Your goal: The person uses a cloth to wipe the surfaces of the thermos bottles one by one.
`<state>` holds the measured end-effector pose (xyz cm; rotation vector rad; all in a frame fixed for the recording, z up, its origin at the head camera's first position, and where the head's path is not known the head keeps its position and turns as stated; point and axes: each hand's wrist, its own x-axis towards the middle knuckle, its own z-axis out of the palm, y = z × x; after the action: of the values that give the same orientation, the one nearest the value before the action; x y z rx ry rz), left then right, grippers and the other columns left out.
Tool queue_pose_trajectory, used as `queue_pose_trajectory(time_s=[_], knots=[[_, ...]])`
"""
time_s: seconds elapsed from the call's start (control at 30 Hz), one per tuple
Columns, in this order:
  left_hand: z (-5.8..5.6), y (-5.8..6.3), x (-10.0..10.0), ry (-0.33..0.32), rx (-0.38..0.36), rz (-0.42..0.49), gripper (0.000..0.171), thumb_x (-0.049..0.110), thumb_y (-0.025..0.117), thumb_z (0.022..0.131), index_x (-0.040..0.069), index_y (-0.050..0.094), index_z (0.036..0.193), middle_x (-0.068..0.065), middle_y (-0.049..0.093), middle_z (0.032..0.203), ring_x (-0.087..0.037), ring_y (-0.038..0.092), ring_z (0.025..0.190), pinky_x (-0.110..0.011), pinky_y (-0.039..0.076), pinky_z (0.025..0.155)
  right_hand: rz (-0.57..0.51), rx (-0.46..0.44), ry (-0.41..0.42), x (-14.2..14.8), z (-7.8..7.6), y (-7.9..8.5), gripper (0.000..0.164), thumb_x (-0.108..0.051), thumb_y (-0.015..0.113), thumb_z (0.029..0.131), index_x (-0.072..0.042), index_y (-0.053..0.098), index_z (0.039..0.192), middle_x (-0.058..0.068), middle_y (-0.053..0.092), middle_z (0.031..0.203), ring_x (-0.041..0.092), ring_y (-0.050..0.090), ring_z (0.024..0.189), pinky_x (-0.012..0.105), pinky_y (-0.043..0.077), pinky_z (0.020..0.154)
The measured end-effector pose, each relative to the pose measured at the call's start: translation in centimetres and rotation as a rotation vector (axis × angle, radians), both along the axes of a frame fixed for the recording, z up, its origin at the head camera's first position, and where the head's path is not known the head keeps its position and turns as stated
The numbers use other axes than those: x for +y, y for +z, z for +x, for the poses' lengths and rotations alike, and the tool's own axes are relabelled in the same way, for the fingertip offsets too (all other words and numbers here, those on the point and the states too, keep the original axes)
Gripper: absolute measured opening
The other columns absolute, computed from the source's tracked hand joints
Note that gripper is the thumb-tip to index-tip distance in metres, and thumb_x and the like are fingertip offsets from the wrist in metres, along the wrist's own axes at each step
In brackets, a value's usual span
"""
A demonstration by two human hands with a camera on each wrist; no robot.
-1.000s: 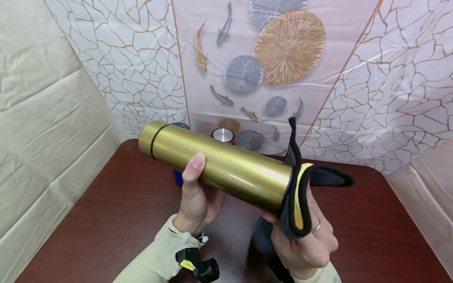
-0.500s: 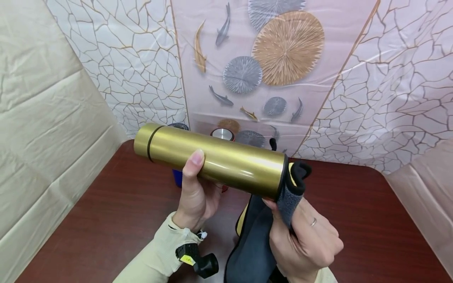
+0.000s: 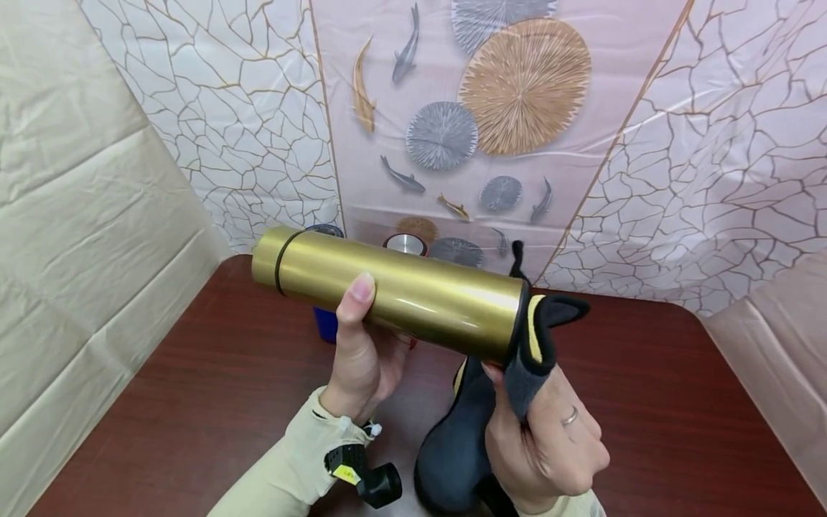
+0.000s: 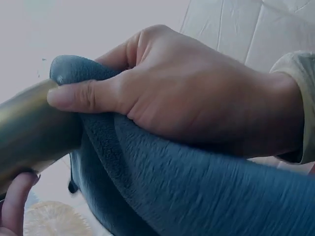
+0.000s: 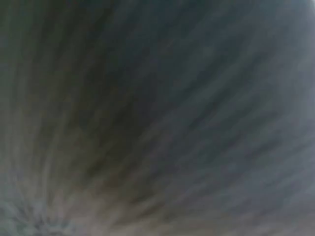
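Note:
A gold vacuum flask (image 3: 413,291) lies nearly level in the air in the head view, its capped end to the left. My left hand (image 3: 363,359) grips it from below, thumb along the near side. At the base end, my right hand (image 3: 549,438) pinches a dark grey cleaning cloth (image 3: 452,459) with black edging and a yellow reverse, pressing it to the flask's bottom. In the left wrist view the right thumb touches the flask's rim through and beside the cloth (image 4: 197,182). Blurred dark grey fills the right wrist view.
Behind the flask stand a blue container (image 3: 326,324), mostly covered, and a silver-topped container (image 3: 405,245) with a red edge. They stand on a dark red-brown wooden table (image 3: 213,388). Patterned sheets (image 3: 446,194) hang at the back, and pale cloth walls flank both sides.
The right hand has shifted slightly at the flask's base, and the cloth's folds have changed, with its lower part hanging into view below. The flask has tilted closer to level.

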<state>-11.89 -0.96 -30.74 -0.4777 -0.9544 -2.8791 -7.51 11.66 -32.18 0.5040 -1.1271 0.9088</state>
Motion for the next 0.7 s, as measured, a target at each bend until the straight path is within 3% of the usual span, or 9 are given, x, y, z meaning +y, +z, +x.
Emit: queue_pose_trajectory(time_s=[0.1,0.17,0.3,0.53,0.6,0.7], knots=[[0.2,0.0,0.0,-0.046,-0.033,0.008,0.063,0.059,0.083,0.075,0.014,0.057,0.111,0.006,0.066,0.094,-0.007,0.066,0.082,-0.023,0.057,0.071,0.067,0.084,0.016,0.2,-0.8,-0.1,0.026,-0.006,0.080,0.087,0.014,0.075,0.102,0.038,0.070,0.103,0.047,0.071,0.106,0.054,0.056,0.096],[0.2,0.1,0.0,-0.065,-0.051,0.014,0.063,0.058,0.083,0.074,0.014,0.056,0.111,0.006,0.066,0.093,-0.007,0.066,0.081,-0.022,0.057,0.071,0.137,0.080,0.002,0.7,-1.2,-0.4,0.031,-0.010,0.077,0.091,0.012,0.072,0.112,0.037,0.069,0.113,0.048,0.068,0.113,0.054,0.053,0.101],[0.2,0.2,-0.1,-0.091,-0.076,0.017,0.066,0.059,0.085,0.073,0.015,0.056,0.113,0.005,0.066,0.093,-0.007,0.067,0.080,-0.022,0.058,0.070,0.276,-0.004,0.062,1.6,-1.4,-0.6,0.050,-0.019,0.068,0.097,0.013,0.058,0.134,0.036,0.058,0.136,0.044,0.055,0.135,0.047,0.044,0.115],[0.2,0.2,-0.1,-0.105,-0.082,0.016,0.068,0.059,0.085,0.073,0.015,0.055,0.115,0.005,0.066,0.096,-0.008,0.067,0.082,-0.022,0.058,0.071,0.368,-0.201,0.222,2.4,-0.5,0.9,0.065,-0.029,0.058,0.101,0.016,0.042,0.145,0.036,0.041,0.152,0.036,0.037,0.151,0.042,0.032,0.124],[0.1,0.2,-0.2,-0.079,-0.079,-0.007,0.067,0.059,0.084,0.073,0.014,0.055,0.114,0.005,0.066,0.095,-0.008,0.066,0.080,-0.022,0.057,0.067,0.380,-0.287,0.193,2.6,-0.3,1.0,0.068,-0.033,0.054,0.102,0.016,0.039,0.147,0.037,0.039,0.153,0.035,0.037,0.151,0.037,0.034,0.123],[-0.1,0.1,-0.3,-0.022,-0.061,-0.033,0.065,0.058,0.083,0.074,0.013,0.054,0.112,0.004,0.064,0.094,-0.009,0.065,0.078,-0.022,0.054,0.061,0.379,-0.424,0.058,2.5,0.0,0.7,0.068,-0.039,0.047,0.104,0.014,0.042,0.146,0.033,0.044,0.152,0.028,0.045,0.146,0.025,0.039,0.117]])
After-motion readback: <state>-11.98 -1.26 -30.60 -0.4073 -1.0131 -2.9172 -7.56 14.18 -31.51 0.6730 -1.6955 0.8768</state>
